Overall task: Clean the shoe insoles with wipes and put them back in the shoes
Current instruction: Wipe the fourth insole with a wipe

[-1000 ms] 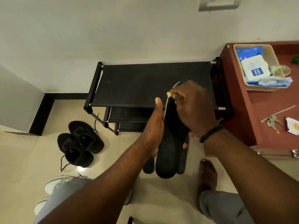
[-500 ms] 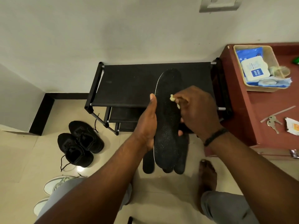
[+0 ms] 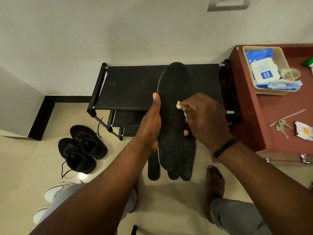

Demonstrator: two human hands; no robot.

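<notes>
My left hand (image 3: 151, 128) grips a stack of black insoles (image 3: 174, 116) from the left side, thumb along the top edge. The top insole faces me, toe end pointing away over the shoe rack. My right hand (image 3: 205, 118) pinches a small crumpled yellowish wipe (image 3: 178, 104) and presses it on the middle of the top insole. Ends of other insoles stick out below the top one (image 3: 153, 172). A pair of black lace-up shoes (image 3: 83, 148) sits on the floor at the left.
A black shoe rack (image 3: 135, 87) stands against the wall. A red-brown cabinet (image 3: 254, 119) at right carries a beige tray (image 3: 286, 65) with a blue wipes pack (image 3: 264, 73), keys (image 3: 282, 128) and a wrapper. White sneakers (image 3: 54, 192) lie lower left. My bare foot (image 3: 214, 182) is on the tiles.
My right hand with the wipe has slid from the insole's toe end down to its middle. The toe end, covered before, is now in view.
</notes>
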